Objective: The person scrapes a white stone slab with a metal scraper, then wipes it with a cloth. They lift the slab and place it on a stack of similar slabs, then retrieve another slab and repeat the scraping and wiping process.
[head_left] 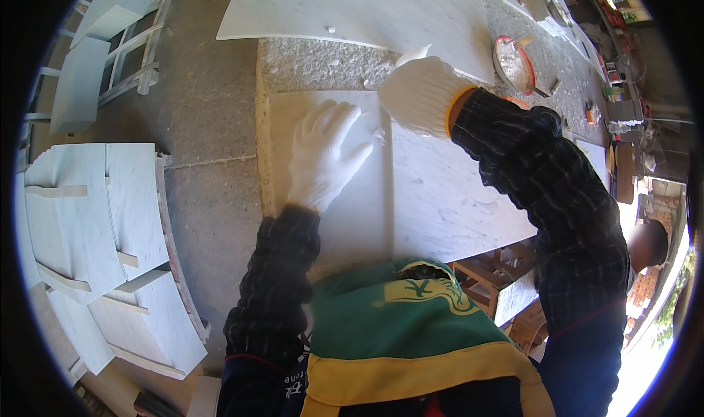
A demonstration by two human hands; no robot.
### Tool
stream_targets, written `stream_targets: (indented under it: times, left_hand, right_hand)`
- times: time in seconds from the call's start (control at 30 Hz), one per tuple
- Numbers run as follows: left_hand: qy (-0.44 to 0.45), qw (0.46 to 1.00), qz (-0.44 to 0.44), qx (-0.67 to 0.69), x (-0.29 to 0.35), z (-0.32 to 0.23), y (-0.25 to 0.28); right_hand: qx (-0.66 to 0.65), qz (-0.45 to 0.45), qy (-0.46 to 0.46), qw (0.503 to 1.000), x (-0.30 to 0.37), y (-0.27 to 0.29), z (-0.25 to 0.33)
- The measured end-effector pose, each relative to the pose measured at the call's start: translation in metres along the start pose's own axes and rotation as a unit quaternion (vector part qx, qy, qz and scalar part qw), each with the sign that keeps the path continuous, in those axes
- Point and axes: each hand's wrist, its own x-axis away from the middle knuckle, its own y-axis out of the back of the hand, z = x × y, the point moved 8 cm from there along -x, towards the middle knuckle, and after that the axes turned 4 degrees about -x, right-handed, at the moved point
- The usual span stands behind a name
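My left hand (323, 149), in a white knit glove, lies with fingers stretched out on a pale marble slab (356, 226). My right hand (424, 98), in a similar glove, is curled above the far end of the joint between that slab and a second veined marble slab (458, 189). A white pointed piece (414, 55) shows just beyond the right hand. Whether the hand grips it is unclear, as the fingers are hidden. Small white crumbs (379, 134) lie on the left slab near the joint.
Another marble slab (352, 10) lies across the far side of the rough table (315, 68). At right sits a red-rimmed bowl (515, 65) with white paste and a dark-handled tool. Stacked slabs with wooden strips (95, 219) stand left. Another person (649, 244) appears at far right.
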Motion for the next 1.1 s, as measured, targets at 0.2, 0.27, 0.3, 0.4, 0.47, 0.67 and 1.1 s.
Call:
stream_targets:
  times: [0.2, 0.27, 0.3, 0.4, 0.47, 0.67, 1.1]
  left_hand:
    - [-0.005, 1.0, -0.005, -0.002, 0.001, 0.001, -0.001]
    - [-0.009, 1.0, -0.01, -0.001, 0.001, 0.001, -0.001]
    - [-0.011, 1.0, -0.013, 0.002, 0.001, 0.001, -0.001]
    - [-0.017, 1.0, -0.017, 0.0, 0.001, 0.001, -0.001]
    - [-0.018, 1.0, -0.014, 0.0, 0.001, 0.001, -0.001]
    - [-0.008, 1.0, -0.01, 0.015, 0.002, -0.001, 0.001]
    - [0.011, 0.997, 0.062, -0.05, -0.002, -0.009, -0.006]
  right_hand:
    - [-0.028, 0.024, 0.027, 0.999, 0.0, -0.005, 0.008]
    - [-0.009, -0.012, 0.014, 1.0, 0.0, -0.001, 0.006]
    - [0.006, -0.024, -0.002, 1.0, 0.001, 0.0, 0.003]
    - [-0.065, 0.004, 0.009, 0.998, 0.001, -0.01, 0.002]
    - [-0.09, 0.018, 0.059, 0.994, 0.008, -0.018, -0.001]
    - [-0.43, 0.005, -0.019, 0.902, 0.087, -0.04, -0.086]
    - [-0.717, -0.347, -0.402, 0.452, 0.229, -0.257, -0.292]
